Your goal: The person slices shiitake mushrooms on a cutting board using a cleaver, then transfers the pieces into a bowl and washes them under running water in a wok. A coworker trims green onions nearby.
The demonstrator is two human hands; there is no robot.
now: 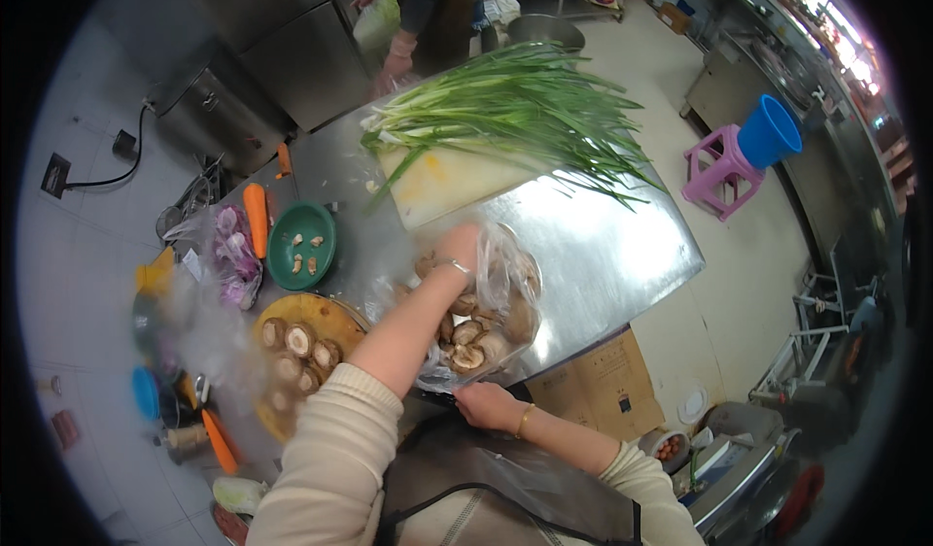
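Note:
A clear plastic bag (505,284) of brown shiitake mushrooms (467,357) lies near the table's front edge. Into the bag's far part reaches my left hand (459,247), among plastic and mushrooms; its fingers are hidden. My right hand (488,407) is closed at the bag's near edge, pinching the plastic. On a round wooden cutting board (340,315) to the left, several shiitake caps (299,340) rest with some undersides showing. Beyond it, a green bowl (276,243) contains several small mushroom stems (311,265).
Long leafy green stalks (525,109) cover much of a white cutting board (418,201) at the back. A carrot (256,218) lies beside a bag of purple vegetables (233,255). Across the table, another person's hand (396,68) is near the stalks. A cardboard box (603,386) is below the table.

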